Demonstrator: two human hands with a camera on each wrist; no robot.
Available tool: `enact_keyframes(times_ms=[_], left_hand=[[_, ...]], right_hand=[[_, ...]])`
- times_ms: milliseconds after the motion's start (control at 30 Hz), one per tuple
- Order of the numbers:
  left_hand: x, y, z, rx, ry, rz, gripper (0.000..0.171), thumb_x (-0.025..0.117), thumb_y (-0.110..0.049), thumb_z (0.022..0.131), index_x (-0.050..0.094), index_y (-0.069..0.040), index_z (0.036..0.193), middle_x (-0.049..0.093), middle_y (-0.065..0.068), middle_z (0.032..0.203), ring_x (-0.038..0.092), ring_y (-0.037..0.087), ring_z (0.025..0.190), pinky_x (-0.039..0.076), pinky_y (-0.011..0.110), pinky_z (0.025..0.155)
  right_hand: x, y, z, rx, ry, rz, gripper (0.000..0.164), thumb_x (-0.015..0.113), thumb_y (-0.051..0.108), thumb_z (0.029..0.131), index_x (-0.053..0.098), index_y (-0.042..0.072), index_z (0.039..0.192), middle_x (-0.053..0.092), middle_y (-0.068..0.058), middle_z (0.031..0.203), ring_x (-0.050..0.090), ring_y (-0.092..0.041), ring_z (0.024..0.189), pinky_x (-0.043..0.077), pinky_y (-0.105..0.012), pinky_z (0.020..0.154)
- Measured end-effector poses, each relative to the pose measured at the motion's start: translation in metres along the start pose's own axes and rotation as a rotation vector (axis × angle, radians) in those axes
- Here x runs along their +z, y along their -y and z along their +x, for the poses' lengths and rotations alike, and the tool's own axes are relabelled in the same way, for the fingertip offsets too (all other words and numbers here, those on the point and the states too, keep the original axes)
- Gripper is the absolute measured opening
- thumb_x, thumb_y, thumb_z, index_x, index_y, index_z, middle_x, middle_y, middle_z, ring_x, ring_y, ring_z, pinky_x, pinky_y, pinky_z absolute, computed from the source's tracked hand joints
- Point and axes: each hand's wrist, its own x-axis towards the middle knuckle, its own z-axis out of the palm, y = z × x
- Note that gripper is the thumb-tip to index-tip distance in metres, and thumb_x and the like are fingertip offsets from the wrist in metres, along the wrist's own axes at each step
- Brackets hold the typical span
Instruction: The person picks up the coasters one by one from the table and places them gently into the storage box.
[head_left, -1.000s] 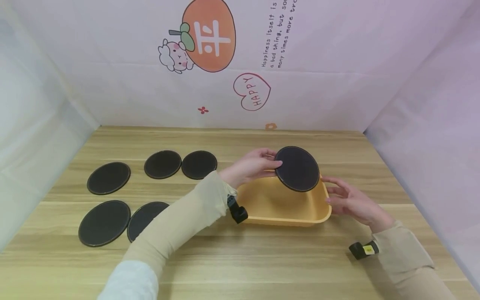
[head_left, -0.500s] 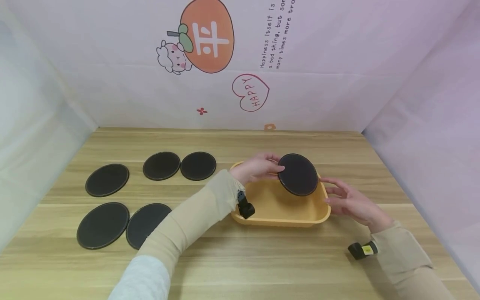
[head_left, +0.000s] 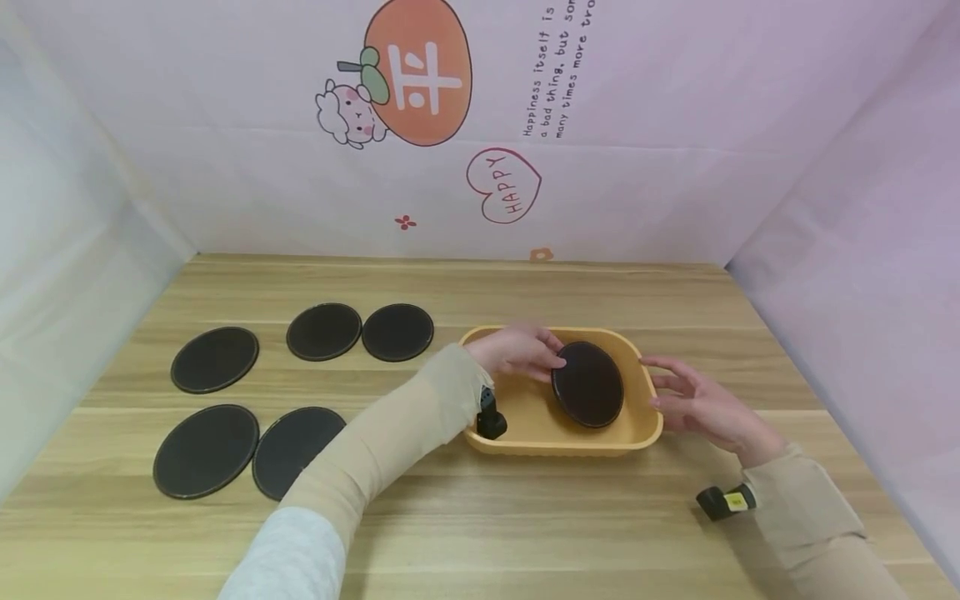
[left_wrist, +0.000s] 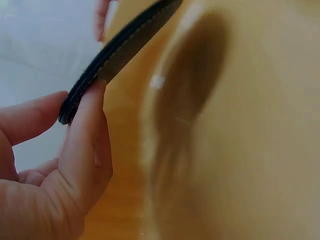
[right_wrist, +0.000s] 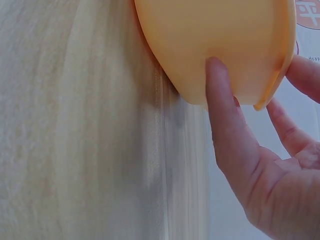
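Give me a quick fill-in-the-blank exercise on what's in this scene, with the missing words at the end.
1. The ____ hand pinches a disc.
2. The flat discs on the table number ____.
3. In the head view, the tray stands to their ____.
4. The word inside the heart is ____.

Missing words: left; five; right; HAPPY.

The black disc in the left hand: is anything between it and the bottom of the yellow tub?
Nothing visible is. The left hand holds the black disc tilted, and what shows of the floor of the yellow tub is bare. The right hand touches the tub's outer wall, out of the way.
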Motion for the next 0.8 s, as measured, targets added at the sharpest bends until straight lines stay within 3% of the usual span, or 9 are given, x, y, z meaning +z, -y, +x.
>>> enact_keyframes(times_ms=[300,800], left_hand=[[0.0010,0.0063,0.0067,-0.069,0.010,-0.009,0.036,0.053,0.002,0.094,0.047,0.009,0.128,0.057,0.019,0.119,0.060,0.031,0.112,0.052,0.033,0.093],[0.0025,0.0072,0.0075,-0.077,-0.001,0.027,0.038,0.052,0.006,0.093,0.049,0.007,0.131,0.054,0.022,0.129,0.059,0.032,0.114,0.053,0.033,0.089]], right_hand=[[0.0000,-0.0011,0.0012,-0.009,0.012,0.012,0.050,0.052,0.001,0.095,0.035,0.022,0.136,0.053,0.003,0.119,0.063,-0.015,0.101,0.056,-0.036,0.081],[-0.0003,-0.0022,0.0001,-0.028,0.019,0.018,0.049,0.051,0.001,0.095,0.036,0.023,0.136,0.055,0.005,0.118,0.063,-0.015,0.101,0.057,-0.037,0.079]])
